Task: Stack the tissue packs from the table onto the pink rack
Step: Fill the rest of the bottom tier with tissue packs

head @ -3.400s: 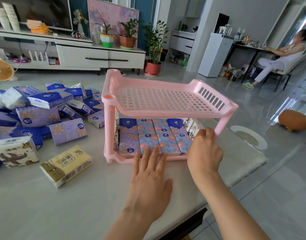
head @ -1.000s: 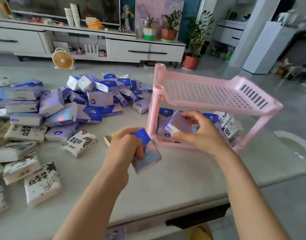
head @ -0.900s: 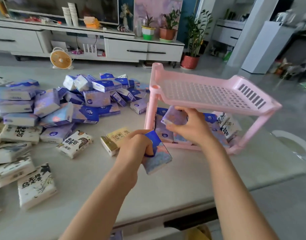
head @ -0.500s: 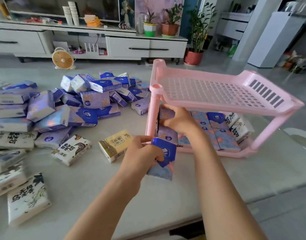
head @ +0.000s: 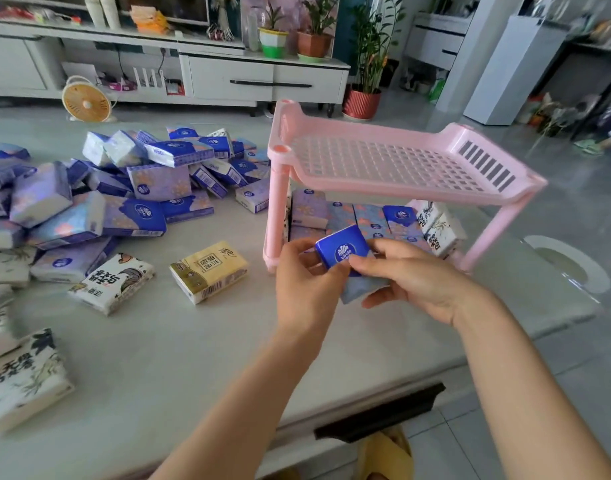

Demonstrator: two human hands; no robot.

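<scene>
— Pinching a blue tissue pack (head: 342, 252) from both sides: left hand (head: 307, 271) curled on its left edge, right hand (head: 411, 278) clamped with thumb on top.

— Held where?

— Just above the pale table (head: 193, 341), close before the lower shelf of the pink rack (head: 278, 202), already lined with shelved packs (head: 373, 220).

— And farther out?

— Left, a yellow pack (head: 209, 270), then a loose heap of packs (head: 141, 188). Beyond, a small fan (head: 86, 103), a white cabinet (head: 262, 81), potted plants (head: 314, 43).

— Anything hard to see?

— Lower part of the held pack, covered by fingers. Leftmost packs, cut by the edge. Far right, blurred.

— Pack against the grip?

— Between both hands, blue end up, toward the rack; touching it or not, cannot tell.
</scene>
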